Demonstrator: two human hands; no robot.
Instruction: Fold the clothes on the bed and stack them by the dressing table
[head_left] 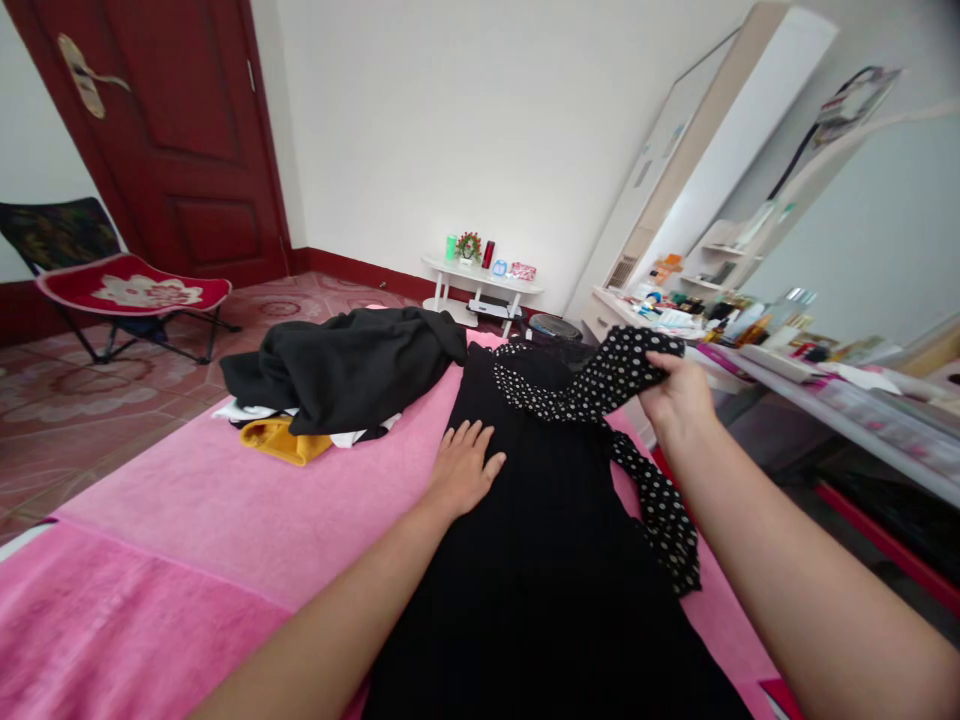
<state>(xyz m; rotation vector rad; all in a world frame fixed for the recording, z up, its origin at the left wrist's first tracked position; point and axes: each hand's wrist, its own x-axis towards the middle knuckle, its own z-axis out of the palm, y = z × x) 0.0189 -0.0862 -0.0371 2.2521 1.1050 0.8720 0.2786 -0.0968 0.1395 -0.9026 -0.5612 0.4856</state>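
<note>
**user1:** Wrinkles are the worry, I reckon. Left hand (461, 470) lies flat, fingers spread, palm down on the black dress (547, 540), holding nothing, just pressing near the dress's left edge. Right hand (677, 392) is closed round the polka-dot sleeve (600, 385), thumb over the top, lifting it clear of the pink bedcover (225, 500). Dress itself is spread lengthwise under and between both hands, collar at the far end.

**user2:** Agreed. If the right hand pulls that sleeve across while the left only pins one spot, the bodice could drag and bunch up beyond the left fingertips. Thin fabric like that looks slippery to me.

**user1:** Also the dotted sash (660, 510) trailing below the right wrist. It hangs near the bed edge on that side, so it might slide off toward the floor and tug the whole skirt with it.

**user2:** Yeah, and past the left hand there's the pile of clothes (345, 370), dark stuff with a mustard garment (281, 440) underneath. Sits near the dress's shoulder, not touching as far as I can tell. A wide sweep could snag it.

**user1:** Dressing table (825, 385) beyond the right hand is crowded with bottles too. A big swing of the sleeve that way could clip something, though it looks well apart.
</note>
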